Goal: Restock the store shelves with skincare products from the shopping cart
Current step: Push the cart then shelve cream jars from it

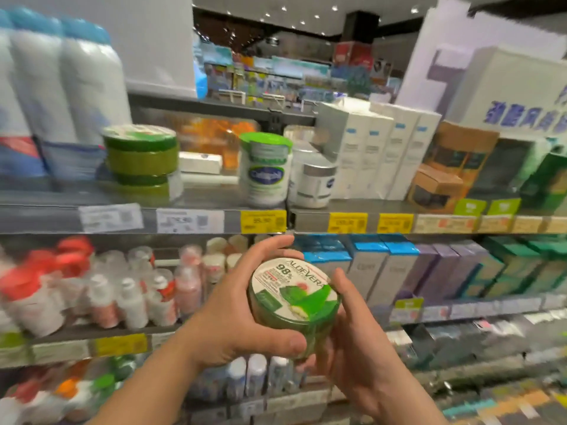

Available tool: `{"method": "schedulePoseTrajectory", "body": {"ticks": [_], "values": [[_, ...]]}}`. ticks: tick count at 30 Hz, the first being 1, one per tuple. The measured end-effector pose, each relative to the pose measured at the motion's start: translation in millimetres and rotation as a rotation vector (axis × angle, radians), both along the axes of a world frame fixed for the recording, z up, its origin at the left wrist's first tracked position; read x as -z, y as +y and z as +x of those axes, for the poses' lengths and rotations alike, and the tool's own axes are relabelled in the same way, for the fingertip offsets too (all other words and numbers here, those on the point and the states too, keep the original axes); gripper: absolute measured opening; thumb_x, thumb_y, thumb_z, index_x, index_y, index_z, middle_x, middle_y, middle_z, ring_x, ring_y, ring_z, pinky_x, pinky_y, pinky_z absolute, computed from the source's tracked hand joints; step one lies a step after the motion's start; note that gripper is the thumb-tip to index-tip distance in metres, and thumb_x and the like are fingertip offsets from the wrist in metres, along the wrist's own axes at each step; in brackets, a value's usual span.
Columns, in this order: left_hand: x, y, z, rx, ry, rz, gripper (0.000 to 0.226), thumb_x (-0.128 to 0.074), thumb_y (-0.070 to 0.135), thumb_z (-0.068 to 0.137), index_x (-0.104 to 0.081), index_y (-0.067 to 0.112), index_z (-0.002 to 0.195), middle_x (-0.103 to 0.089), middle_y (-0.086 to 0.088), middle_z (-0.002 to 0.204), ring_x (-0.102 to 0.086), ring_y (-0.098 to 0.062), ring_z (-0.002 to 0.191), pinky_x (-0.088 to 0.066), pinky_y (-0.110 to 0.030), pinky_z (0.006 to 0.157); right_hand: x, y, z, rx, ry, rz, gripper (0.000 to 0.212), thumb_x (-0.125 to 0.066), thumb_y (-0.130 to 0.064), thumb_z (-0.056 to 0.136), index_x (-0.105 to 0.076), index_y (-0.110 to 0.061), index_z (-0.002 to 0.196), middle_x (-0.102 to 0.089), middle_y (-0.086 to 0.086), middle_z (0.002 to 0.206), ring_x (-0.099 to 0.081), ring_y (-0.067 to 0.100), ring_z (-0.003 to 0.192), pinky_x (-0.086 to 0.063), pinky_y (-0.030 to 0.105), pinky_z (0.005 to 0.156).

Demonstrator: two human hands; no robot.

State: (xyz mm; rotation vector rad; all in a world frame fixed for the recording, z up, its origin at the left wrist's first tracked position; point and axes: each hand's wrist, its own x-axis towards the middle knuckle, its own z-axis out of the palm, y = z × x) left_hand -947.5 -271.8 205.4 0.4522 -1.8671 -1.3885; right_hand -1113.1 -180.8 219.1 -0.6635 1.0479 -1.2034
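Both hands, left hand and right hand, grip the aloe vera jar

bright, even store light comes from small ceiling spotlights overhead, with soft shadows under the shelves. the green jar in the middle is the sharpest thing, its lid print readable. toward the edges everything smears: the white bottles at left and the boxes at right are streaked and blurred. shelf lines bow from the wide lens.
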Motion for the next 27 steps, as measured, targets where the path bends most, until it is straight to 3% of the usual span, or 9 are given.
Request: {"method": "schedulePoseTrajectory", "body": {"ticks": [3, 7, 9, 11, 14, 16, 19, 23, 27], "values": [[-13, -11, 29, -0.117, 0.033, -0.028, 0.109, -0.096, 0.025, 0.049, -0.047, 0.032, 0.146, -0.061, 0.007, 0.139, -0.064, -0.018, 0.126, -0.054, -0.032, 0.101, -12, -24, 23, -0.073, 0.128, -0.074, 0.068, -0.041, -0.068, 0.086, -0.079, -0.02, 0.116, -0.075, 0.017, 0.118, -0.069, 0.027, 0.08, -0.053, 0.035, 0.057], [-28, -23, 63, -0.22, 0.106, -0.017, 0.107, -0.097, 0.025, 0.048, -0.05, 0.034, 0.144, -0.062, 0.007, 0.139, -0.066, -0.021, 0.122, -0.057, -0.036, 0.096, -29, -49, 50, 0.035, 0.434, -0.21, 0.062, -0.059, -0.075, 0.084, -0.069, -0.027, 0.121, -0.076, 0.006, 0.114, -0.07, 0.031, 0.093, -0.054, 0.044, 0.073], [-35, -30, 78, -0.275, 0.127, -0.024, 0.106, -0.097, 0.026, 0.047, -0.05, 0.034, 0.143, -0.063, 0.008, 0.138, -0.067, -0.019, 0.121, -0.057, -0.031, 0.094, -34, -58, 60, 0.076, 0.544, -0.307, 0.053, -0.061, -0.071, 0.082, -0.066, -0.034, 0.12, -0.074, -0.002, 0.114, -0.071, 0.023, 0.097, -0.057, 0.036, 0.073], [-41, -36, 89, -0.327, 0.151, -0.037, 0.106, -0.097, 0.027, 0.046, -0.051, 0.036, 0.141, -0.063, 0.008, 0.137, -0.066, -0.018, 0.122, -0.057, -0.031, 0.094, -36, -65, 68, 0.099, 0.619, -0.398, 0.047, -0.058, -0.067, 0.08, -0.064, -0.043, 0.12, -0.073, -0.009, 0.113, -0.069, 0.014, 0.099, -0.057, 0.033, 0.078], [-51, -44, 103, -0.363, 0.186, -0.02, 0.106, -0.097, 0.027, 0.044, -0.052, 0.037, 0.14, -0.064, 0.009, 0.135, -0.067, -0.019, 0.121, -0.058, -0.038, 0.096, -41, -78, 78, 0.081, 0.648, -0.503, 0.05, -0.063, -0.068, 0.074, -0.062, -0.052, 0.121, -0.07, -0.012, 0.114, -0.069, 0.012, 0.105, -0.059, 0.036, 0.085], [-60, -49, 110, -0.373, 0.214, -0.016, 0.105, -0.097, 0.026, 0.045, -0.052, 0.034, 0.14, -0.065, 0.008, 0.134, -0.067, -0.019, 0.12, -0.059, -0.037, 0.093, -48, -88, 87, 0.039, 0.645, -0.579, 0.047, -0.066, -0.052, 0.081, -0.059, -0.053, 0.128, -0.068, -0.018, 0.116, -0.068, 0.01, 0.109, -0.059, 0.036, 0.088], [-80, -58, 121, -0.396, 0.266, 0.006, 0.101, -0.095, 0.026, 0.046, -0.054, 0.033, 0.138, -0.066, 0.009, 0.132, -0.068, -0.018, 0.119, -0.06, -0.038, 0.09, -61, -102, 99, -0.033, 0.702, -0.73, 0.069, -0.066, -0.021, 0.084, -0.047, -0.051, 0.143, -0.064, -0.019, 0.124, -0.064, 0.007, 0.118, -0.058, 0.03, 0.091], [-109, -72, 135, -0.445, 0.256, -0.035, 0.103, -0.102, 0.026, 0.048, -0.053, 0.035, 0.138, -0.068, 0.013, 0.127, -0.07, -0.012, 0.114, -0.061, -0.032, 0.085, -77, -127, 116, -0.085, 0.868, -0.872, 0.098, -0.085, -0.036, 0.078, -0.025, -0.047, 0.155, -0.051, -0.015, 0.147, -0.055, 0.008, 0.133, -0.05, 0.034, 0.108], [-131, -89, 141, -0.481, 0.216, -0.086, 0.1, -0.1, 0.025, 0.054, -0.05, 0.036, 0.14, -0.061, 0.01, 0.134, -0.068, -0.008, 0.114, -0.06, -0.028, 0.086, -94, -160, 135, 0.052, 0.908, -0.925, 0.108, -0.09, -0.048, 0.062, -0.029, -0.042, 0.151, -0.051, -0.007, 0.146, -0.055, 0.012, 0.132, -0.048, 0.04, 0.11]]}}
